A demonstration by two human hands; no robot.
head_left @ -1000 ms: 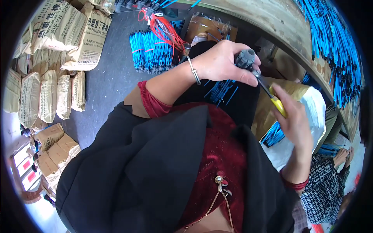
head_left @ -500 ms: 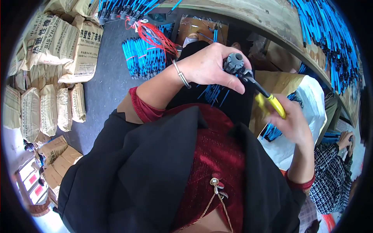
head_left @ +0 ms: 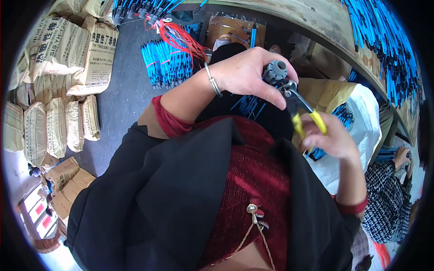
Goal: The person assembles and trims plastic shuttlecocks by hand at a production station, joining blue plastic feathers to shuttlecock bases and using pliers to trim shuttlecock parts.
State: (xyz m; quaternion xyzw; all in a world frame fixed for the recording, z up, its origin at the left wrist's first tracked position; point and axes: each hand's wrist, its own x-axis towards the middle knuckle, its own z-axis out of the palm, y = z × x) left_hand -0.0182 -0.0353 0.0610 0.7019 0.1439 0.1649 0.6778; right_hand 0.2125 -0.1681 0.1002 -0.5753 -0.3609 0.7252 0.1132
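My left hand grips a small grey ribbed plastic part held up in front of my chest. My right hand holds yellow-handled pliers, whose dark jaws meet the grey part just below it. A metal bangle sits on my left wrist. My black jacket and dark red top fill the lower part of the view.
Bundles of blue-and-black cables tied with red string lie on the grey floor. Tan sacks are stacked at the left. A wooden bench carries more blue cables. A white bag with cables stands at right, beside another person in a checked sleeve.
Both hands with the grey part and pliers have shifted slightly left and lower in view; the pliers' handles now look spread wider.
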